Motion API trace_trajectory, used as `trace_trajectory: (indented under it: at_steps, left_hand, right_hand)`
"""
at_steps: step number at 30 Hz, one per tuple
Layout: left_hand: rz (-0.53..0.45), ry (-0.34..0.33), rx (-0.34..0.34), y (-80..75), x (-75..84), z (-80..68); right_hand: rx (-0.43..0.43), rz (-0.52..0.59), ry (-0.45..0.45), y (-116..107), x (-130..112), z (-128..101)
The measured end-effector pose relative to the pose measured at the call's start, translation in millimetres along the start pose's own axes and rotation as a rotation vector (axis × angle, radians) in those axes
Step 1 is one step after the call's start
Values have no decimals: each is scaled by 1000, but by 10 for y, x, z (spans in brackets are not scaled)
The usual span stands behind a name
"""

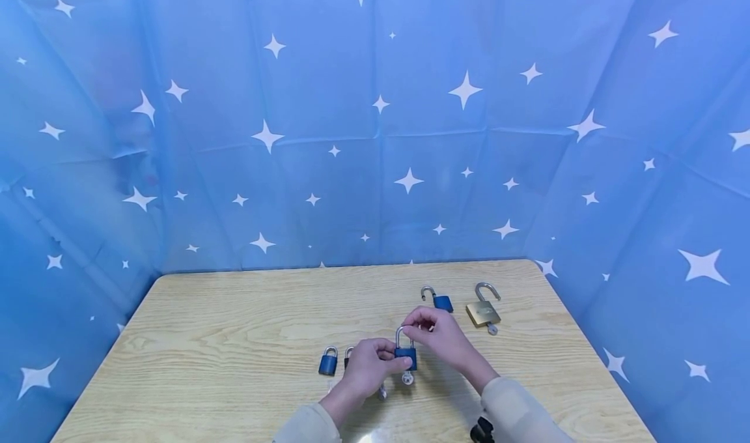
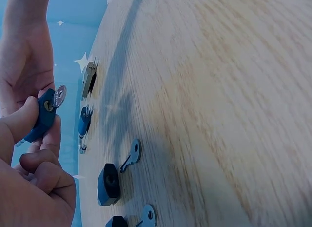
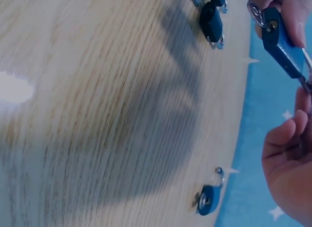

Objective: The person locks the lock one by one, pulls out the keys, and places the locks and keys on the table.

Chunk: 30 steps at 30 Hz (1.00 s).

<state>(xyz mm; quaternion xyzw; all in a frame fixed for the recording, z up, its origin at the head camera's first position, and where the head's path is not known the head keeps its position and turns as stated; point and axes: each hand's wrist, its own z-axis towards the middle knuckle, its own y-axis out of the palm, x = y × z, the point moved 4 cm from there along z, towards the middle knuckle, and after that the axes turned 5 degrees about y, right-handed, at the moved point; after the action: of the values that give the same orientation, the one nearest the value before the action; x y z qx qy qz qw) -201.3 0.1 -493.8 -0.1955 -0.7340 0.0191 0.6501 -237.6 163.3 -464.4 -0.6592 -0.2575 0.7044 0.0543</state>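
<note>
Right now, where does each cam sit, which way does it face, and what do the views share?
Head: above and behind the table, looking forward and down; shows the left hand, the right hand, both sleeves, the held blue padlock, the brass padlock lying beyond.
Left wrist: low by the left hand, facing along the tabletop; shows both hands and a loose key.
Right wrist: low by the right hand, facing across the tabletop; shows fingers of both hands.
Shared: all three show the held blue padlock with its key inserted.
</note>
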Motion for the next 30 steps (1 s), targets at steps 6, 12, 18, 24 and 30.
trace_trajectory:
  at_steps: [6, 12, 18, 24, 30]
  left_hand:
    - [-60, 2, 9, 34, -14, -3]
    - [-101, 11, 24, 44, -23, -1]
    - [-160, -6, 8, 43, -25, 1]
    - [-121, -11, -1, 50, -58, 2]
    - [-122, -14, 20, 76, -58, 3]
  right_hand:
    - [-1, -9, 5, 1, 16, 17]
    - [-17, -27, 19, -5, -6, 18]
    - [-14, -10, 41, -4, -27, 10]
    - [6, -46, 61, 19, -7, 14]
    - [29, -89, 58, 22, -20, 5]
